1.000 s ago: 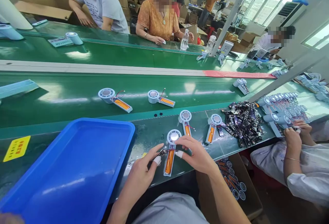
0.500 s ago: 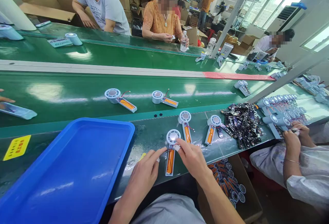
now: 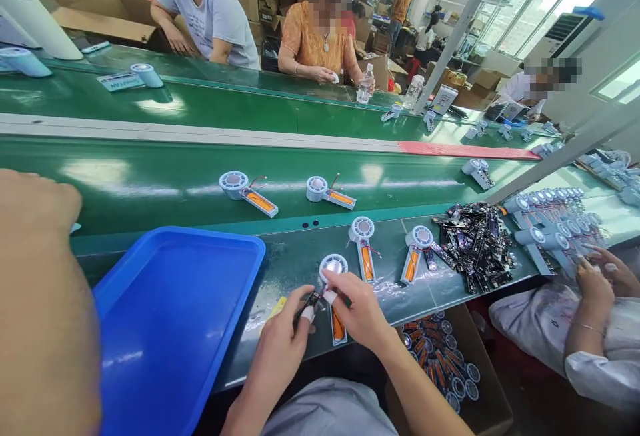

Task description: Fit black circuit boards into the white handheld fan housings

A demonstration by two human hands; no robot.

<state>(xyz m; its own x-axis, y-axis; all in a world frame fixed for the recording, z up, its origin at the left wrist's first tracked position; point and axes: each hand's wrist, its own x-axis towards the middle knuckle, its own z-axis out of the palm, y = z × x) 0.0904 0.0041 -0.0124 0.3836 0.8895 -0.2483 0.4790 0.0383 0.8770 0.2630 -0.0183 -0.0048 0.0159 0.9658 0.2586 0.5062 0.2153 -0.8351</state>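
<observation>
In front of me a pale blue handheld fan (image 3: 332,265) lies on the bench, round head away from me. Its open handle shows an orange filling (image 3: 339,325). My left hand (image 3: 284,336) pinches a small black circuit board (image 3: 311,301) beside the fan's neck. My right hand (image 3: 361,307) is closed over the neck, its fingertips pressed together near the board. What they pinch is hidden. White wraps cover the tips of both thumbs. Two more open fans lie to the right, a nearer one (image 3: 363,231) and a farther one (image 3: 419,239).
A blue tray (image 3: 170,329) stands at left, with another person's arm (image 3: 45,303) reaching over it. A heap of circuit boards (image 3: 477,243) lies at right, near a co-worker's hands (image 3: 597,276). Below the bench edge stands a box of fans (image 3: 450,363). Fans lie on the green belt (image 3: 410,189).
My left hand now has a circuit board in it, held to the fan's neck. Another person's arm has come in over the tray at left. The view has shifted slightly.
</observation>
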